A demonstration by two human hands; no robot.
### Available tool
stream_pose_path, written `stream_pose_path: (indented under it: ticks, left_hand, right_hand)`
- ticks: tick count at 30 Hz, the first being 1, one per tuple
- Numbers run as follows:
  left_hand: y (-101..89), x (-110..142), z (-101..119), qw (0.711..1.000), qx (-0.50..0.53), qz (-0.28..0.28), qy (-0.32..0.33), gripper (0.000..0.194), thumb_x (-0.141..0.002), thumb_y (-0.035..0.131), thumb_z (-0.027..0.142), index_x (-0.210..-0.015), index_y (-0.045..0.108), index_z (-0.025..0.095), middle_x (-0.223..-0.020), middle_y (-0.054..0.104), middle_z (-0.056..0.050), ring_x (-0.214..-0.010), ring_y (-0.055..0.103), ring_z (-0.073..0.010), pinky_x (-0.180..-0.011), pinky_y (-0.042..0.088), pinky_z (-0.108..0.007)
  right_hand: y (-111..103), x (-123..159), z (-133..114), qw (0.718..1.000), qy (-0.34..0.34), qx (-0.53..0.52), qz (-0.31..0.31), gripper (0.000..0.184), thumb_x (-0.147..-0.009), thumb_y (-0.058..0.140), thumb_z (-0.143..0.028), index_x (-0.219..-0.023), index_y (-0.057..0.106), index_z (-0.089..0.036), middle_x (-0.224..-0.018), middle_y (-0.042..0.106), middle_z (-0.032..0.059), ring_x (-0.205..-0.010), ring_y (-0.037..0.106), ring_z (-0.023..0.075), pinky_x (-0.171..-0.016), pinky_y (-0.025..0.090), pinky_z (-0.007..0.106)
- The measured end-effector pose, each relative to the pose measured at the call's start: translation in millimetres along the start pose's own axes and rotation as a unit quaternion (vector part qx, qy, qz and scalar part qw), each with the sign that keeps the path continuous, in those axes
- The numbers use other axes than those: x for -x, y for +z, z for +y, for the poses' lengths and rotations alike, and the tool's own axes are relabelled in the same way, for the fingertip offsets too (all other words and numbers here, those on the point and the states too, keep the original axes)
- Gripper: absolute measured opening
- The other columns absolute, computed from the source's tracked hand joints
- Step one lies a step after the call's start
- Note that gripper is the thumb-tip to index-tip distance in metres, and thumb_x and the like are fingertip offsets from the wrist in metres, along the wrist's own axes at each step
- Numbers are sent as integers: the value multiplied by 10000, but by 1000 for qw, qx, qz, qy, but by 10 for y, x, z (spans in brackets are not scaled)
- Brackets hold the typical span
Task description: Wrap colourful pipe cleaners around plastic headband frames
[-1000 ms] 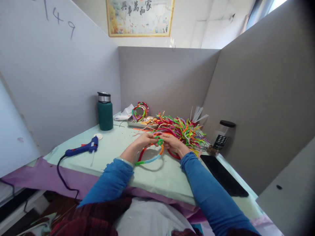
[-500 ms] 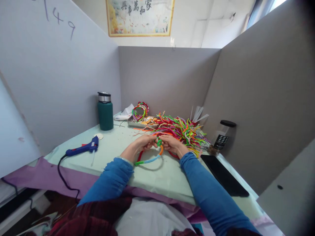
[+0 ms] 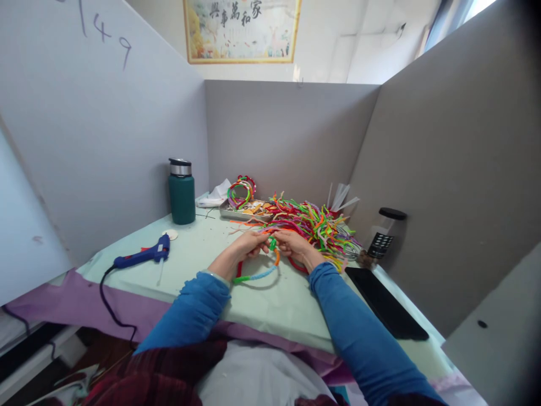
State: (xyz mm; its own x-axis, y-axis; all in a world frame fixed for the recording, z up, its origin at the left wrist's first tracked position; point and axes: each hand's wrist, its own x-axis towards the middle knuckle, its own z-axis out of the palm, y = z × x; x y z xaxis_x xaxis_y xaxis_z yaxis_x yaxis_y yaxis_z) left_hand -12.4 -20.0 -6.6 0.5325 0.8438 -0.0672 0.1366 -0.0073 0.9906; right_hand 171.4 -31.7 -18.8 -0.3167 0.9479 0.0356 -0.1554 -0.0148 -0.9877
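Just short of the pipe-cleaner heap [image 3: 315, 223], the left hand [image 3: 249, 245] and right hand [image 3: 293, 247] pinch the green twisted part of a multicoloured ring [image 3: 262, 276], their fingers hiding some of it. Right of the heap lies a flat black slab [image 3: 386, 304], well left a blue glue gun [image 3: 141, 257], and just right a black-lidded clear jar [image 3: 381, 234]. Left of the heap stands a green flask [image 3: 182, 198], with a metal tray [image 3: 239, 215] and coloured rings [image 3: 240, 192] between.

The green curl [image 3: 273, 245] between the hands [image 3: 249, 244] [image 3: 295, 244] now seems narrower, its earlier open eye hardly visible.
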Motion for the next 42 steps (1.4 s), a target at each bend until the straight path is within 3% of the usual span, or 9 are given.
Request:
stream_pose_path:
  ticks: [8, 13, 18, 20, 23, 28, 33, 38, 42]
  left_hand:
    - [-37, -7, -29, 996, -81, 19, -23, 318, -815, 567, 378, -619, 575, 127, -423, 510, 17, -291, 329, -46, -332, 198, -193]
    - [-94, -22, -54, 987, -149, 48, -27, 310, -810, 559, 336, -582, 582, 127, -452, 542, -7, -306, 359, -61, -339, 236, -203]
    - [-163, -84, -76, 975, -162, 147, 21, 196, -782, 581, 308, -686, 613, 141, -512, 581, 8, -324, 377, -64, -344, 252, -199]
    - [-169, -76, -78, 978, -162, 123, 37, 217, -759, 616, 352, -702, 620, 142, -525, 587, 12, -331, 368, -56, -342, 247, -194]
    - [-143, -40, -82, 984, -175, 30, 27, 301, -706, 670, 440, -724, 642, 141, -532, 600, 5, -345, 377, -56, -340, 240, -191]
    - [-77, -3, -67, 985, -155, 21, 76, 269, -703, 677, 408, -749, 621, 149, -523, 599, 13, -342, 366, -49, -339, 223, -183]
    - [-42, 65, 21, 993, -41, -22, 106, 276, -719, 669, 389, -799, 544, 156, -568, 615, 13, -316, 348, -36, -326, 221, -179]
    - [-5, 125, 88, 992, 39, -70, 95, 379, -700, 688, 479, -786, 527, 147, -670, 641, -7, -346, 389, -24, -334, 266, -177]
    - [34, 124, 93, 993, 27, -45, 105, 393, -727, 649, 515, -710, 532, 140, -561, 581, 19, -315, 353, -21, -316, 217, -180]
  right_hand:
    - [-85, 106, -3, 994, -12, 110, -11, 350, -607, 783, -265, -908, 635, -164, -700, 572, -14, -526, 489, 73, -416, 341, 184]
    - [35, 55, 79, 967, -56, 250, 0, 231, -684, 676, -220, -912, 672, -182, -581, 563, -32, -447, 435, 68, -406, 296, 191]
    - [70, -12, 135, 928, -114, 352, 48, 121, -711, 578, -179, -748, 693, -188, -513, 523, -38, -453, 403, 82, -454, 275, 216]
    - [68, -28, 129, 914, -131, 377, 67, 124, -713, 578, -188, -739, 700, -193, -552, 548, -25, -497, 425, 95, -487, 283, 226]
    - [89, -35, 90, 898, -149, 404, 93, 97, -704, 595, -197, -693, 691, -185, -597, 574, -9, -556, 456, 110, -523, 296, 234]
    - [145, 37, -21, 927, -134, 337, 101, 99, -715, 624, -257, -677, 647, -168, -601, 559, -13, -501, 414, 86, -470, 285, 221]
    - [93, 123, -112, 991, -33, 126, 13, 294, -733, 676, -449, -798, 599, -173, -587, 522, -34, -395, 314, 39, -376, 212, 198]
    - [92, 128, -147, 999, 10, 20, -41, 337, -734, 695, -456, -861, 569, -170, -567, 510, -49, -367, 281, 17, -350, 188, 165]
    - [125, 122, -139, 998, 15, 32, -48, 317, -727, 699, -428, -824, 564, -157, -561, 517, -48, -367, 291, 10, -347, 178, 151]
